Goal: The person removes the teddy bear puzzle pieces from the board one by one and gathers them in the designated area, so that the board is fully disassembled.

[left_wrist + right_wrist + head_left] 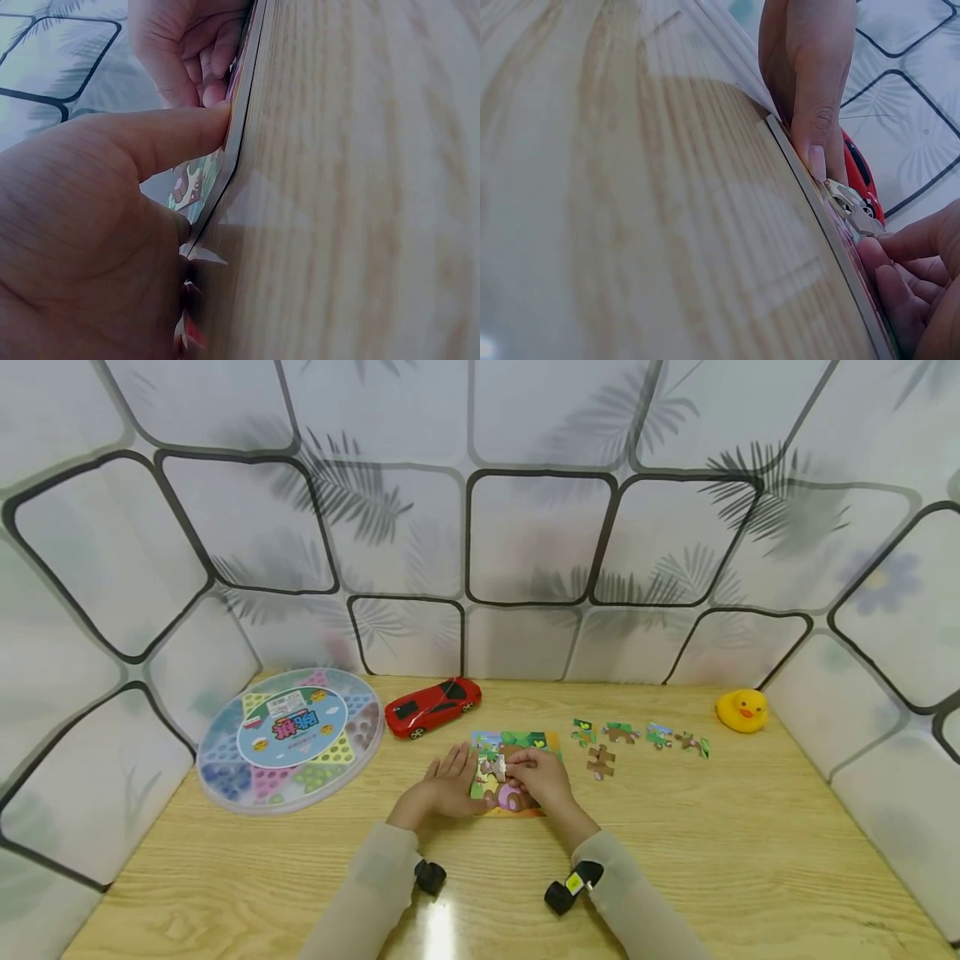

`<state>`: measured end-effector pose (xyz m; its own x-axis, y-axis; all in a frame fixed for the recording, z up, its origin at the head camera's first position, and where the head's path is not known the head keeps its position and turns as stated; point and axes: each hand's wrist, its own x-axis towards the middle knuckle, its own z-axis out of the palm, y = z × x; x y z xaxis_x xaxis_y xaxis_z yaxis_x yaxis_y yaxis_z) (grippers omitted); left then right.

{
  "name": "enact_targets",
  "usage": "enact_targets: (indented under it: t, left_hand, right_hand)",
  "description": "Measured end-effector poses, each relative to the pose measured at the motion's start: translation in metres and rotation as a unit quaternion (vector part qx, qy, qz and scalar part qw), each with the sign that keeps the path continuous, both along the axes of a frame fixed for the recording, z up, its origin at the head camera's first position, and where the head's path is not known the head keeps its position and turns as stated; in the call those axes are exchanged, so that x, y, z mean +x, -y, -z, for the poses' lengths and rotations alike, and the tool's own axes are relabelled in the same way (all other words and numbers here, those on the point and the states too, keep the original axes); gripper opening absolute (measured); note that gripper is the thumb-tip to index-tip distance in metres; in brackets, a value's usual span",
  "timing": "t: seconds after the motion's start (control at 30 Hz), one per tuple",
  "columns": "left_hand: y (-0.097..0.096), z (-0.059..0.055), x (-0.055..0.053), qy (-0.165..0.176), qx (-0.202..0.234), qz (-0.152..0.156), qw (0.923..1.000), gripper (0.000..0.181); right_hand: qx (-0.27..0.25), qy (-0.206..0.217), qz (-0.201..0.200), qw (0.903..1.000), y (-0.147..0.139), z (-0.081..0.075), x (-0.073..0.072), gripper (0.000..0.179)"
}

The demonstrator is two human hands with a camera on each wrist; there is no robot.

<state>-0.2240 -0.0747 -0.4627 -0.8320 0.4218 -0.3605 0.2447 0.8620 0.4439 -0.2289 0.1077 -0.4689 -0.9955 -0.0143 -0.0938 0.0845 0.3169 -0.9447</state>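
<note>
A jigsaw puzzle board (553, 743) with a bear picture lies on the wooden table in front of me. My left hand (442, 787) lies along its left side with fingers straight. The left thumb (180, 139) presses on the board's near edge in the left wrist view. Between thumb and curled fingers, my right hand (547, 787) pinches a puzzle piece (865, 223) over the middle of the board. That piece is partly covered by the fingertips. Beside the right hand lies a loose brown bear piece (601, 763).
Several more loose puzzle pieces (620, 732) lie in a row right of the board. A red toy car (433, 707) stands behind it. The round Chinese checkers board (288, 739) sits at the left, and a yellow rubber duck (742, 710) at the far right. Patterned fabric walls (540, 643) enclose the table.
</note>
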Motion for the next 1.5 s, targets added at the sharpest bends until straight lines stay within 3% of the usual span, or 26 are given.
enact_targets:
  t: [0.37, 0.7, 0.9, 1.27, 1.5]
  left_hand:
    - [0.001, -0.011, 0.005, 0.005, 0.002, 0.005, 1.0, 0.091]
    - [0.0, -0.001, -0.002, 0.0, -0.004, 0.004, 1.0, 0.091]
    - [0.0, -0.004, 0.0, 0.007, 0.0, 0.004, 1.0, 0.09]
    - [0.001, -0.016, 0.007, 0.015, 0.005, 0.011, 0.9998, 0.091]
    - [0.001, -0.017, 0.006, 0.015, 0.01, 0.004, 0.9998, 0.091]
  right_hand:
    - [-0.027, 0.003, -0.001, 0.9996, -0.001, -0.001, 0.0, 0.007]
    - [-0.059, 0.0, 0.002, 0.9983, -0.009, -0.003, 0.001, 0.011]
    - [-0.088, 0.007, -0.003, 0.9961, -0.017, -0.006, 0.003, 0.015]
    - [-0.124, 0.018, -0.004, 0.9921, -0.052, -0.007, -0.001, 0.021]
    - [-0.089, -0.007, -0.011, 0.9959, -0.086, -0.014, 0.0, 0.027]
